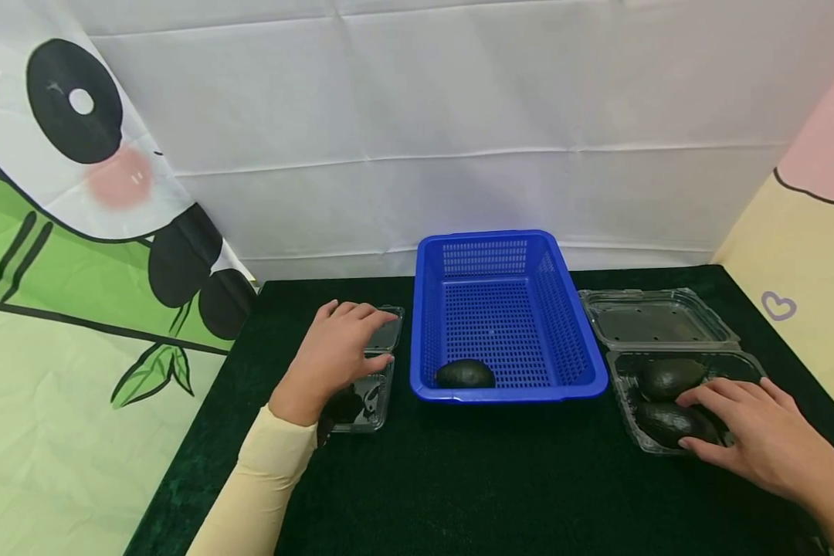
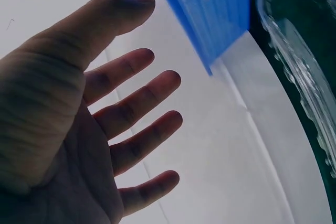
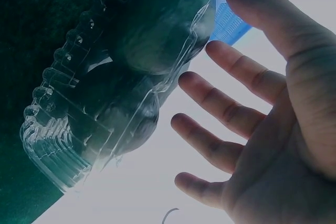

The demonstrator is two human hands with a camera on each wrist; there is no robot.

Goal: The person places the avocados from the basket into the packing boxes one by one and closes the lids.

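Note:
My left hand hovers above a small clear plastic clamshell, fingers spread and holding nothing. A dark thing in that clamshell is mostly hidden by the hand and wrist. At the right, my right hand reaches over a larger open clamshell, its fingers loosely bent beside two dark avocados, one farther back and one nearer. The right wrist view shows a gap between the fingers and the clamshell wall. Another avocado lies at the near end of the blue basket.
The blue basket stands between the two clamshells on a dark green cloth. The larger clamshell's lid lies folded back behind its base. A white sheet hangs behind the table, with printed cartoon cloths at both sides.

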